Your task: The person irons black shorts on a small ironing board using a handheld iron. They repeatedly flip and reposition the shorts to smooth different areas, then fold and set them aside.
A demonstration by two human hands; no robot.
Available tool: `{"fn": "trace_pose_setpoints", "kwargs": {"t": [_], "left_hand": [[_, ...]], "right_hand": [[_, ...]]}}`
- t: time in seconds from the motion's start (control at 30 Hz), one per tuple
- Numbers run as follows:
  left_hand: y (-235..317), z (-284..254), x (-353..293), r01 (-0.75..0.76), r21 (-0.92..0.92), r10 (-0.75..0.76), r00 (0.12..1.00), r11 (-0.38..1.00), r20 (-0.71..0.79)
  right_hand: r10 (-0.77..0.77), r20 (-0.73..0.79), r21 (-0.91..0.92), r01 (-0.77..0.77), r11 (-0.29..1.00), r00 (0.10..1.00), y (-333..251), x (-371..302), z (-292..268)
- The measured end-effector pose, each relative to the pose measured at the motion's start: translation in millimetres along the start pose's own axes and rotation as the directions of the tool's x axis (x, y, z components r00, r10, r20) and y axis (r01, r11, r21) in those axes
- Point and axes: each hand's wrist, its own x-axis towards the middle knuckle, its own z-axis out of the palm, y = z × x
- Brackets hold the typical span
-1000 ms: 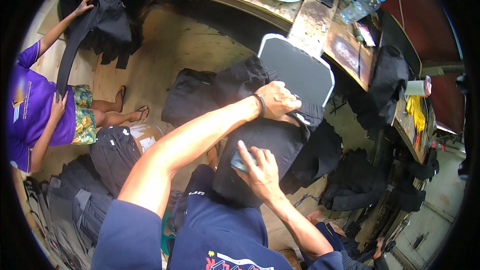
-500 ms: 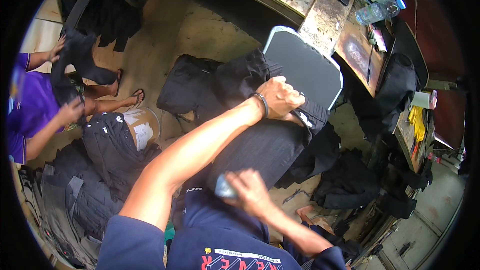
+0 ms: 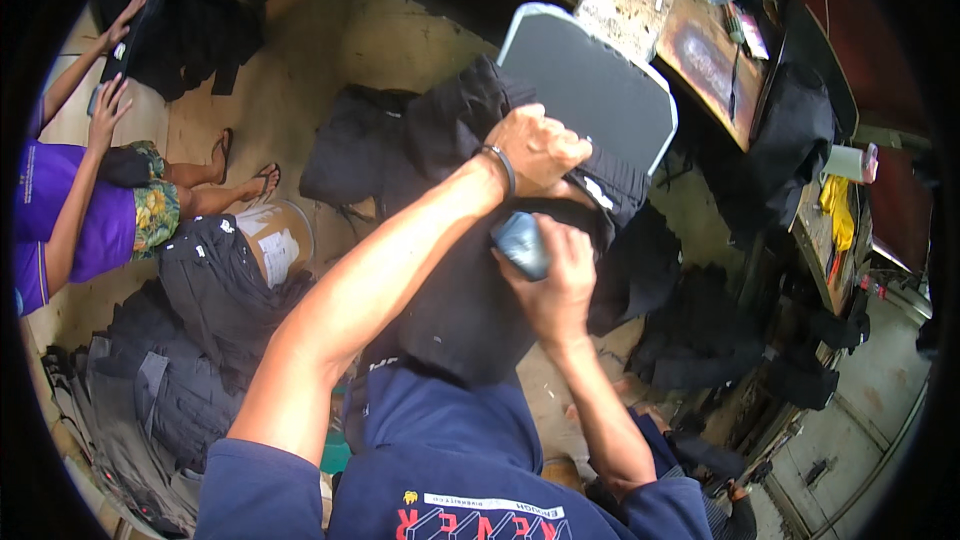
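Trousers (image 3: pixel 450 315), black, are spreading out from the near end of the grey board (image 3: pixel 590 90). Left hand (image 3: pixel 540 150) is clenching in a fist by that near end, seemingly gripping cloth beside the waistband (image 3: pixel 622 185); fingertips are hiding, so can't tell how much they're catching. Right hand (image 3: pixel 558 275) is curling its fingers around a blue block (image 3: pixel 520 245), farther from the board than the fist; can't tell if the block is touching cloth. Risks, my read: slack left grip could be letting fabric bunch or slide off the board; a stray stroke could be snagging the wristband (image 3: pixel 502 168).
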Motion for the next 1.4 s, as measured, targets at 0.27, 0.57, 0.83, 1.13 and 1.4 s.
{"fn": "trace_pose_setpoints", "kwargs": {"t": [0.27,0.57,0.83,1.13,1.4], "left_hand": [[0,3,1,-0.005,0.022,0.006,0.997,1.000,-0.072],[2,-2,1,0.022,0.058,-0.022,1.000,0.998,0.003],[-1,0,0,-0.007,0.037,0.009,0.999,0.999,-0.041],[2,1,-3,0.041,-0.082,-0.038,0.999,0.996,0.032],[4,-5,3,0.053,-0.072,-0.048,0.996,0.996,0.071]], "right_hand": [[-0.062,0.114,0.176,0.041,0.984,0.992,-15,-37,-2],[0.074,0.119,0.236,-0.101,0.967,0.990,-15,-91,8],[-0.003,0.338,0.227,-0.079,0.971,0.941,-30,-61,1],[0.023,0.381,0.103,-0.067,0.992,0.924,-49,-13,7],[0.100,0.169,0.007,-0.103,0.995,0.981,-62,-43,18]]}}
